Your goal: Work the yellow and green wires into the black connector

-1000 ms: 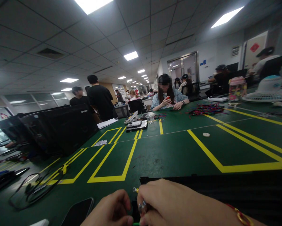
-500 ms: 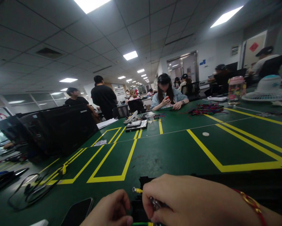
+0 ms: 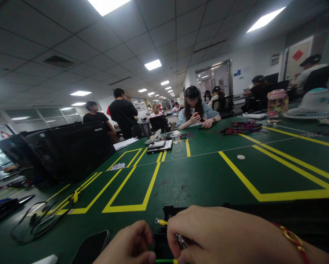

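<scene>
My left hand (image 3: 130, 244) is at the bottom centre, fingers curled, with a green wire (image 3: 164, 261) running out from beside its thumb tip. Yellow shows at that wire's right end, next to my right hand (image 3: 208, 233). The right fingers are closed around a small shiny metal piece (image 3: 181, 240) whose kind I cannot make out. Past the right knuckles sticks a ring terminal with a yellow sleeve (image 3: 161, 222). Beneath both hands lies a black housing (image 3: 263, 208), mostly covered by the right hand and wrist.
A phone (image 3: 91, 246) lies left of my hands, with a black cable (image 3: 40, 223) farther left. Black monitors (image 3: 73, 150) stand at the left. Yellow tape marks the green table (image 3: 178, 183). Farther off are a drive (image 3: 160, 146), a wire pile (image 3: 241, 127) and a seated person (image 3: 192, 110).
My hands have barely moved. The shiny metal piece shows slightly more between the right fingers. In the background, the standing people have shifted a little to the right in view.
</scene>
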A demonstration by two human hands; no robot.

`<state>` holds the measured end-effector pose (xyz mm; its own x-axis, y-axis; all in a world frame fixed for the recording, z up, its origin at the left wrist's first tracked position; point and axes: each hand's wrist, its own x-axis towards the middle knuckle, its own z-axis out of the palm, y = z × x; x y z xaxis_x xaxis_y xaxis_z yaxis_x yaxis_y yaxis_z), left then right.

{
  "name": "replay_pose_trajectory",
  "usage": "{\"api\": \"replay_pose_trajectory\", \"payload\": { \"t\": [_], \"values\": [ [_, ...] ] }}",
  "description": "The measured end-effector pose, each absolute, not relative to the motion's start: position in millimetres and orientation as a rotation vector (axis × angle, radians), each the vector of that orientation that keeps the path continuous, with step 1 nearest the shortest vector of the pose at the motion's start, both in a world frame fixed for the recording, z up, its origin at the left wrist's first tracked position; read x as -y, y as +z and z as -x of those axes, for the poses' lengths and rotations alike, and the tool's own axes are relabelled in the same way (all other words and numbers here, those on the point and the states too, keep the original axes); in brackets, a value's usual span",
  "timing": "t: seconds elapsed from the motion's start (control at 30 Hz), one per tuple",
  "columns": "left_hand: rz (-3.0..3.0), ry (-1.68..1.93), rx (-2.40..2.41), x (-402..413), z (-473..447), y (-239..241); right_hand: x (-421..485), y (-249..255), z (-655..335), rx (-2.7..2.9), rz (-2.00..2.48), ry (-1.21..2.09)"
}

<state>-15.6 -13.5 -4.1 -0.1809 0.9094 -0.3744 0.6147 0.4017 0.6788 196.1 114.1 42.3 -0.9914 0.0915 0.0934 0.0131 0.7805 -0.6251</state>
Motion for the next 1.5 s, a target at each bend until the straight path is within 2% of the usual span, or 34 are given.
{"api": "replay_pose_trajectory", "payload": {
  "t": [0.37, 0.8, 1.1, 1.5],
  "values": [
    [-1.303, 0.562, -1.808, 14, 27, -18, -107, 38, -194, 2.842, 0.128, 0.916],
    [-1.339, 0.536, -1.849, 15, 24, -10, -92, 39, -181, 2.812, 0.168, 0.792],
    [-1.338, 0.485, -1.908, 14, 23, -11, -109, 44, -196, 2.672, 0.118, 0.983],
    [-1.327, 0.471, -1.937, 14, 15, -3, -109, 39, -196, 2.828, 0.071, 0.947]
  ]
}}
